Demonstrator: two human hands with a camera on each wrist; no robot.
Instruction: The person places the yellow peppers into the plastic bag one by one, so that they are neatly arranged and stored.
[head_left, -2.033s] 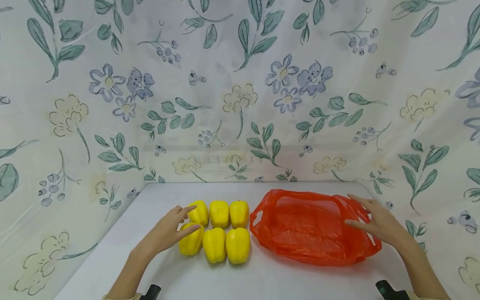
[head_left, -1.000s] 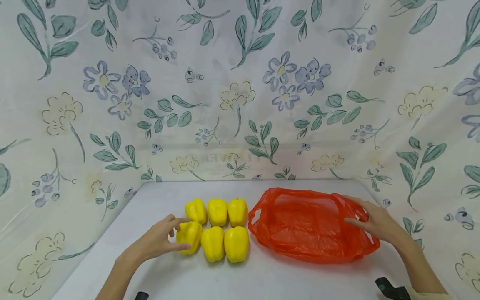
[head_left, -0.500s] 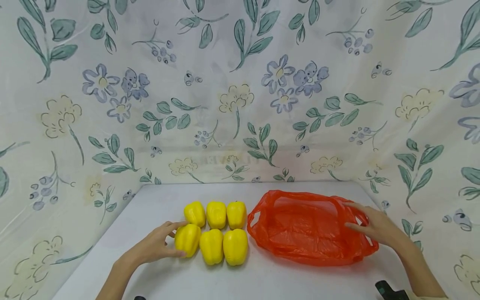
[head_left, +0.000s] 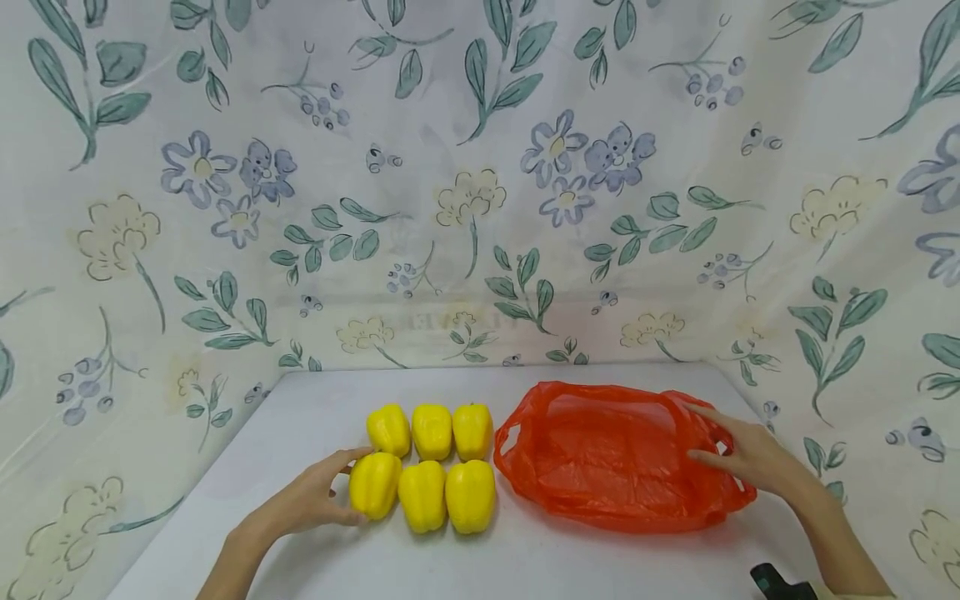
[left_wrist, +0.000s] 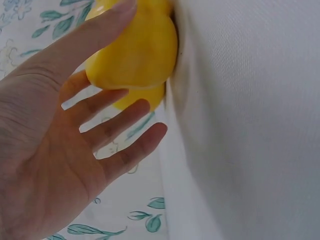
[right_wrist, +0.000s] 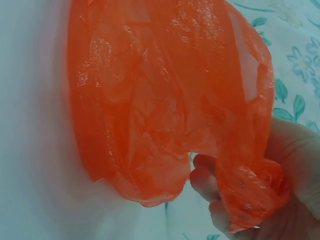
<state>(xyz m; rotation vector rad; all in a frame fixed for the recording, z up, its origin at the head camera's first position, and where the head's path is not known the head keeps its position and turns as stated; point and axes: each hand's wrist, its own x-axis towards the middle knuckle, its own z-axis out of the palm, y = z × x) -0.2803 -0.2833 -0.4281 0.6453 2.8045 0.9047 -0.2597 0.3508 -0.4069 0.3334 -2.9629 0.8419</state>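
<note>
Several yellow bell peppers stand on the table in two rows of three. My left hand [head_left: 306,498] is at the front-left bell pepper [head_left: 375,486], its thumb on the near side and index finger on the far side. In the left wrist view the thumb [left_wrist: 107,27] lies across this pepper [left_wrist: 132,50], while the other fingers spread beneath and behind it. To the right lies a red plastic bag [head_left: 611,458], its mouth spread wide. My right hand [head_left: 750,454] holds the bag's right handle; in the right wrist view its fingers curl round the bunched handle [right_wrist: 252,195].
The other peppers are close by: two in the front row [head_left: 423,497] and three in the back row [head_left: 432,432]. A white table [head_left: 390,567] carries everything. Floral cloth [head_left: 480,250] hangs behind and at both sides.
My left hand has come down from above the left peppers to the front-left one and closed its thumb and index finger about it. The right hand keeps holding the bag, almost still.
</note>
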